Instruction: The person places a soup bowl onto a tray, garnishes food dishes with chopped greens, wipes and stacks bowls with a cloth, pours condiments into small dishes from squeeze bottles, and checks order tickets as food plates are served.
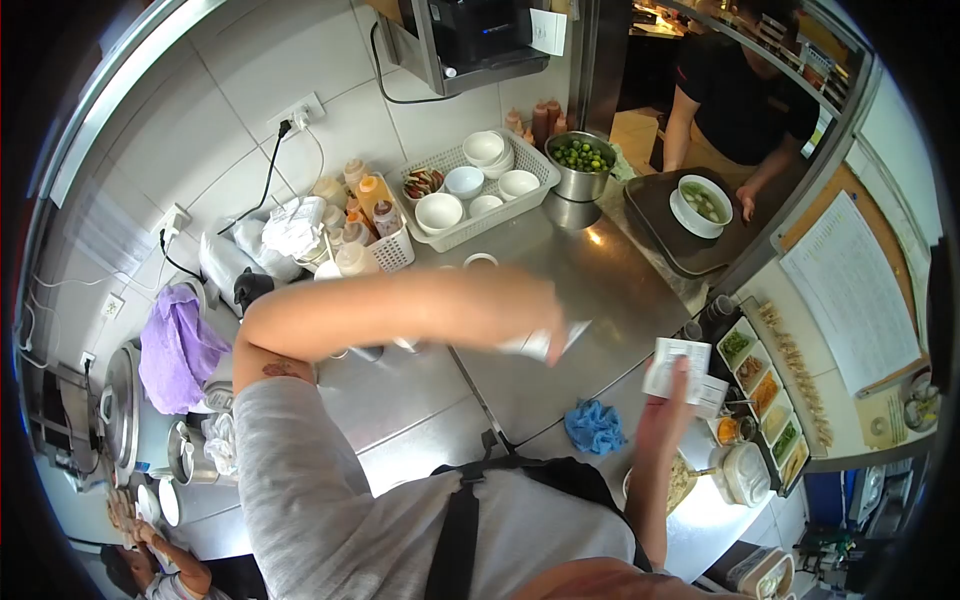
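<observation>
My left hand (pixel 520 305), blurred by motion, reaches across the steel counter (pixel 620 300) with its fingers closed on a white paper slip (pixel 540 342). At the right, my right hand (pixel 672 400) holds white paper slips (pixel 678 368), with the thumb lying on top of them. A crumpled blue cloth (pixel 595 427) lies on the counter between the two hands, nearer the right one. Behind my left hand is a small white round dish (pixel 480 260), partly hidden by the arm.
A white basket (pixel 425 238) of bowls and a steel pot (pixel 582 185) of green limes stand at the back. A co-worker (pixel 740 100) at the hatch touches a tray (pixel 650 215) with a soup bowl (pixel 700 205). Topping trays (pixel 765 392) line the right; another person (pixel 170 570) is lower left.
</observation>
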`<action>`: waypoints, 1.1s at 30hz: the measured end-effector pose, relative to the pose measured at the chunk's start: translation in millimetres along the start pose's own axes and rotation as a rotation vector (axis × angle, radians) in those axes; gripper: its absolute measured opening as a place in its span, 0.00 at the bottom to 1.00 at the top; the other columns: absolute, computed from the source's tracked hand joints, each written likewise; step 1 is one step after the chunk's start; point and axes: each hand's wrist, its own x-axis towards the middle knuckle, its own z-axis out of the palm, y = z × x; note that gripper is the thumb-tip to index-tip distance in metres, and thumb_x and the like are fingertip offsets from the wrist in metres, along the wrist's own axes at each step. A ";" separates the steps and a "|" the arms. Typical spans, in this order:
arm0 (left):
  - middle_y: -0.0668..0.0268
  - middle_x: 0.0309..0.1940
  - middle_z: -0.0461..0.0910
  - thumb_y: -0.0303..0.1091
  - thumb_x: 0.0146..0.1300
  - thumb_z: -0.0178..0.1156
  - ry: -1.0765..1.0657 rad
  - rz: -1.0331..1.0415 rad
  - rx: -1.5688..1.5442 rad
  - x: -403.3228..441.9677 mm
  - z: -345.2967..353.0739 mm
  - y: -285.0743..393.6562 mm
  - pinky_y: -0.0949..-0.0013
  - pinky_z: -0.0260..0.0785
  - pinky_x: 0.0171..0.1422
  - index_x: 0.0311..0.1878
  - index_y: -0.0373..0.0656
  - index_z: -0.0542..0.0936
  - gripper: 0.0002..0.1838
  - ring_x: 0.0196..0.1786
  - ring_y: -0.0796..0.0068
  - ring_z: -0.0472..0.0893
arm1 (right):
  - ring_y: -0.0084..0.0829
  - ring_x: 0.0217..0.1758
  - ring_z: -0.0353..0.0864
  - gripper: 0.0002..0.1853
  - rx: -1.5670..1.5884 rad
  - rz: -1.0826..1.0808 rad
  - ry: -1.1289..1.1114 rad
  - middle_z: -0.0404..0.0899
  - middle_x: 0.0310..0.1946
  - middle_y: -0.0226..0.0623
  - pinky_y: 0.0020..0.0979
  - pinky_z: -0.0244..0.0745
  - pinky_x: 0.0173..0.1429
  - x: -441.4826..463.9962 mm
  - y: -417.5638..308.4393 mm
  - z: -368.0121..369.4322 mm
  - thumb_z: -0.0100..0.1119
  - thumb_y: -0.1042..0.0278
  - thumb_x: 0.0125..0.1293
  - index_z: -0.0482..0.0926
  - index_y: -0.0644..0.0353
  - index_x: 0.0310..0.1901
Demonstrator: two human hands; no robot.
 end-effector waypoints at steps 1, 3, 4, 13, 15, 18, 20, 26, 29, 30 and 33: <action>0.61 0.41 0.81 0.26 0.64 0.47 0.264 0.104 -0.014 -0.4 -16.0 -17.7 0.60 0.71 0.53 0.45 0.49 0.82 0.14 0.48 0.60 0.79 | 0.29 0.51 0.80 0.20 -0.030 -0.063 0.042 0.79 0.50 0.37 0.33 0.80 0.56 4.5 -11.2 -9.6 0.62 0.65 0.67 0.73 0.64 0.57; 0.64 0.38 0.82 0.26 0.59 0.55 0.572 -0.436 0.005 4.8 -94.2 -24.2 0.62 0.71 0.48 0.38 0.49 0.84 0.09 0.42 0.65 0.78 | 0.28 0.51 0.80 0.20 -0.136 -0.153 0.057 0.79 0.50 0.37 0.30 0.78 0.55 1.8 -36.0 -26.5 0.63 0.66 0.66 0.74 0.64 0.57; 0.62 0.36 0.83 0.28 0.61 0.55 0.881 -0.105 0.655 -3.8 -132.8 -60.1 0.61 0.72 0.44 0.38 0.46 0.83 0.08 0.38 0.63 0.79 | 0.28 0.51 0.80 0.22 -0.163 -0.185 0.148 0.79 0.50 0.38 0.29 0.77 0.53 -1.7 -43.1 -32.7 0.64 0.65 0.65 0.74 0.65 0.57; 0.51 0.33 0.83 0.33 0.65 0.51 1.592 -0.708 0.720 -72.8 -230.2 -155.1 0.53 0.73 0.48 0.53 0.43 0.77 0.15 0.40 0.48 0.82 | 0.30 0.52 0.78 0.27 -0.480 -0.171 0.224 0.78 0.52 0.43 0.31 0.71 0.58 -56.7 -46.8 -80.0 0.66 0.60 0.63 0.72 0.70 0.58; 0.50 0.34 0.83 0.34 0.65 0.51 1.601 -0.694 0.702 -74.2 -232.9 -167.8 0.51 0.72 0.50 0.56 0.44 0.75 0.17 0.42 0.45 0.82 | 0.30 0.50 0.78 0.25 -0.434 -0.148 0.199 0.79 0.50 0.41 0.31 0.71 0.57 -64.9 -47.5 -82.4 0.67 0.62 0.62 0.74 0.70 0.55; 0.41 0.38 0.80 0.30 0.64 0.51 1.729 -0.507 0.671 -70.8 -260.2 -163.7 0.50 0.71 0.51 0.49 0.39 0.77 0.13 0.45 0.41 0.80 | 0.29 0.49 0.79 0.24 -0.467 -0.140 0.137 0.80 0.48 0.40 0.30 0.72 0.55 -73.4 -51.7 -89.5 0.69 0.62 0.61 0.75 0.69 0.54; 0.38 0.35 0.79 0.29 0.63 0.52 1.623 -0.354 0.967 -79.9 -277.2 -166.4 0.49 0.72 0.49 0.47 0.37 0.77 0.11 0.44 0.40 0.79 | 0.28 0.48 0.79 0.25 -0.555 -0.157 0.096 0.80 0.46 0.39 0.30 0.74 0.52 -78.6 -57.3 -87.2 0.69 0.60 0.62 0.76 0.68 0.54; 0.44 0.54 0.77 0.32 0.66 0.48 1.255 -0.760 0.910 -99.1 -171.9 -35.1 0.53 0.69 0.59 0.57 0.41 0.75 0.18 0.54 0.46 0.78 | 0.28 0.47 0.81 0.19 -0.667 -0.087 -0.127 0.83 0.45 0.41 0.28 0.76 0.52 -105.9 -60.5 -63.4 0.69 0.70 0.60 0.79 0.70 0.51; 0.52 0.58 0.75 0.33 0.60 0.59 0.724 -0.664 -0.018 -89.9 11.6 50.0 0.58 0.68 0.62 0.61 0.38 0.72 0.25 0.58 0.54 0.76 | 0.26 0.45 0.82 0.16 -0.673 -0.037 -0.561 0.85 0.41 0.37 0.28 0.76 0.51 -116.2 -48.6 -35.1 0.68 0.72 0.60 0.80 0.69 0.48; 0.53 0.58 0.75 0.32 0.60 0.61 0.525 -0.493 -0.245 -88.3 79.2 53.1 0.60 0.68 0.63 0.62 0.39 0.72 0.26 0.58 0.58 0.76 | 0.25 0.44 0.83 0.15 -0.684 -0.049 -0.700 0.85 0.39 0.37 0.28 0.76 0.49 -118.7 -37.9 -26.9 0.68 0.71 0.60 0.80 0.69 0.47; 0.60 0.61 0.73 0.42 0.67 0.62 0.589 -0.364 -1.214 -60.3 195.6 118.4 0.65 0.63 0.68 0.67 0.36 0.67 0.31 0.62 0.74 0.72 | 0.29 0.39 0.86 0.16 -0.730 -0.129 -1.079 0.86 0.35 0.40 0.29 0.78 0.45 -136.8 -10.8 5.3 0.68 0.66 0.60 0.81 0.66 0.47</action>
